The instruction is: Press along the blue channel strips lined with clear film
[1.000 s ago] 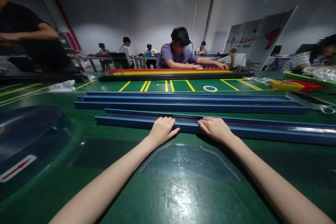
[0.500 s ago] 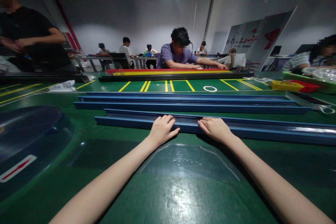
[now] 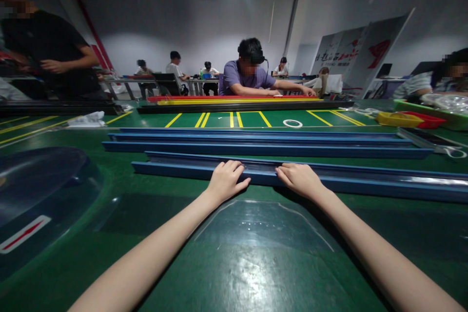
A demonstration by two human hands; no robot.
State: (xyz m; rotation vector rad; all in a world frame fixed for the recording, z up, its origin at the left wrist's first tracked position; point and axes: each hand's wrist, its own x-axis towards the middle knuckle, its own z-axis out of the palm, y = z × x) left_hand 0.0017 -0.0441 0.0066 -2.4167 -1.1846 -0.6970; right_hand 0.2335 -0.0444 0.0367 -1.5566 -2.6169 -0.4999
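Note:
A long blue channel strip (image 3: 175,169) with raised walls lies across the green table in front of me. My left hand (image 3: 227,179) grips its near wall, fingers curled over into the groove and thumb along the outer face. A short way to the right, my right hand (image 3: 299,179) holds the same wall, its fingers bent over the top; the fingertips are partly hidden. Behind this strip lie further blue channel strips (image 3: 263,148), apart from my hands. A clear plastic sheet (image 3: 263,224) is flat on the table between my forearms.
At the left stands a clear rounded plastic piece (image 3: 44,180) with a red-arrow label. Beyond the strips are a white tape ring (image 3: 292,123), a yellow tray (image 3: 398,119), a phone-like dark slab (image 3: 420,137) and red, yellow and black strips (image 3: 241,106). A person in purple (image 3: 232,75) works opposite.
My hands and the blue strips have not moved. At the far left, the person in black has shifted slightly to the right, with their hands in a different position.

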